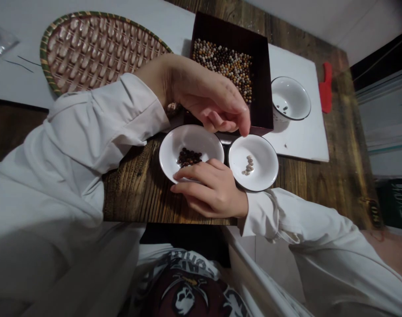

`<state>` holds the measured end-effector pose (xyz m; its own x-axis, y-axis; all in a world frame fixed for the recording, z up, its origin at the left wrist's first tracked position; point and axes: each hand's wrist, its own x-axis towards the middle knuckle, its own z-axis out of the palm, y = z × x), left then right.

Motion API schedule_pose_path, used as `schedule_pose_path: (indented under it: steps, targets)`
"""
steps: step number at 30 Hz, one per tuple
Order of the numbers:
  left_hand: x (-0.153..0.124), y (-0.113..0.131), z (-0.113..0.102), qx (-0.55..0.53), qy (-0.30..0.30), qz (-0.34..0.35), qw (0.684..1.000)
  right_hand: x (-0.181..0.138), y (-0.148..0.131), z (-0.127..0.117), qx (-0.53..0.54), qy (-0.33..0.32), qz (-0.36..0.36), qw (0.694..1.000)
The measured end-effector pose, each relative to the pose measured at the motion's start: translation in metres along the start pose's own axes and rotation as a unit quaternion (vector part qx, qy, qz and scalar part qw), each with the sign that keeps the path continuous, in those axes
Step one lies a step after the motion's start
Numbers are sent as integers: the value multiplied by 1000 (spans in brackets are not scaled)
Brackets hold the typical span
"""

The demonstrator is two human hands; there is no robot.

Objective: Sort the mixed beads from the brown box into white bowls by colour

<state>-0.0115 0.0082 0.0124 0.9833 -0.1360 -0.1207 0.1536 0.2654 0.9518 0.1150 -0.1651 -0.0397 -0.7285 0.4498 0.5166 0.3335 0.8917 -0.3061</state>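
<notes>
My left hand [221, 99] reaches across from the left over the near edge of the dark box. Its fingers are curled, and the forefinger points down above the far rim of a small white bowl [267, 165] holding several pale beans. What its fingertips hold, if anything, is hidden. Closed over the near rim of a second white bowl [169, 147] is my right hand [214, 187]. Dark brown beans [188, 156] lie in a heap in this bowl, just beyond the fingers. Mixed brown, yellow and pale beans [227, 66] cover the bottom of the dark box [234, 33].
A woven oval tray [98, 48] lies at the back left. Right of the box, a third white bowl [295, 94] with a few dark greenish beans stands on a white board [306, 141]. Beyond it is a red object [326, 88] on the wooden table [339, 180].
</notes>
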Motion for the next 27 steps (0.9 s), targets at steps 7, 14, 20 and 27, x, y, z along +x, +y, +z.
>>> schedule_pose_path:
  steps: [7, 14, 20, 27]
  targets:
    - [1, 2, 0, -15, -20, -9, 1000, 0, -1, 0, -3, -5, 7, 1000]
    - [1, 3, 2, 10, -1, -12, 1000, -1, -1, 0, -3, -13, 11, 1000]
    - [1, 4, 5, 4, 9, -17, 1000, -1, -1, 0, -4, -17, 8, 1000]
    - [0, 3, 4, 10, 17, -24, 999, 1, 0, 0, -2, -4, 4, 1000]
